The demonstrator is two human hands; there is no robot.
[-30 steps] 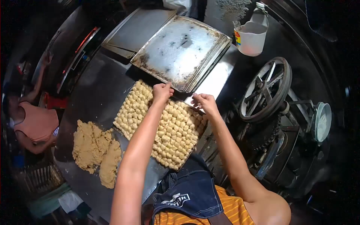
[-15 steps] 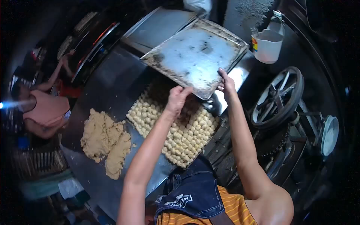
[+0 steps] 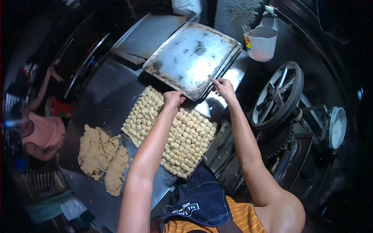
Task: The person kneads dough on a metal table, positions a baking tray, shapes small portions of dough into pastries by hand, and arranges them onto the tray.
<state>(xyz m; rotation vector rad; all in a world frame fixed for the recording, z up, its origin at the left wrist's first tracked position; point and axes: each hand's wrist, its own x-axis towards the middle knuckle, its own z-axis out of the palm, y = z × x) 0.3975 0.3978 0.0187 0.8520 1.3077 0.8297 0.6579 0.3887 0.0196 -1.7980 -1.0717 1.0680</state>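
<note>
A flat, stained metal tray (image 3: pixel 190 58) lies on top of a stack of trays beyond the dough balls. My left hand (image 3: pixel 174 98) is closed at the tray's near corner, its fingers pressed on the edge. At the tray's right edge, my right hand (image 3: pixel 224 89) pinches the rim between thumb and fingers. Below my hands, rows of small pale dough balls (image 3: pixel 186 139) fill a tray on the metal table. My left forearm crosses over them and hides some.
A large dough mass (image 3: pixel 97 153) rests on the table (image 3: pixel 105 89) at left. More trays (image 3: pixel 149 37) lie behind. A plastic jug (image 3: pixel 261 44) stands at back right, near a big wheel (image 3: pixel 278 95). A co-worker (image 3: pixel 42 134) is at far left.
Half a second ago the top tray was raised and tilted over the dough balls; now it sits lower, on the stack. Both hands stayed at its edges. The whole view has shifted left.
</note>
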